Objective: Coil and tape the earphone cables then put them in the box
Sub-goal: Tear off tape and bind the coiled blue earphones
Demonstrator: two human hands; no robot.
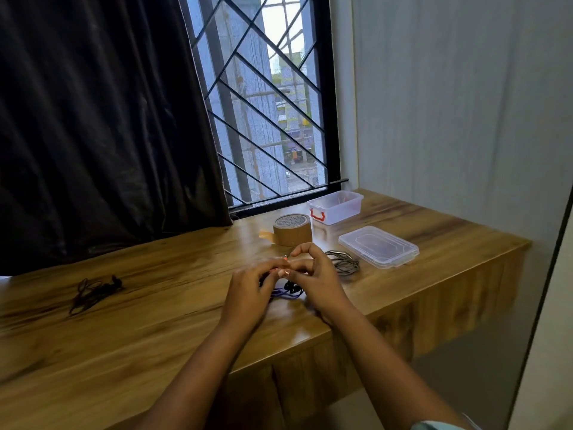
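Both hands meet over a dark purple-black earphone cable (288,292) lying near the table's front edge. My left hand (248,293) and my right hand (313,280) have curled fingers that pinch the cable between them; the exact grip is blurred. A grey coiled earphone cable (345,262) lies just right of my right hand. A dark loose earphone cable (93,291) lies far to the left. A roll of brown tape (292,229) stands behind the hands. The clear box (336,207) with a red latch sits open at the back.
The box's clear lid (378,246) lies flat to the right of the tape. The wooden table (155,321) ends at a wall on the right and a barred window (266,103) with a dark curtain (102,119) behind.
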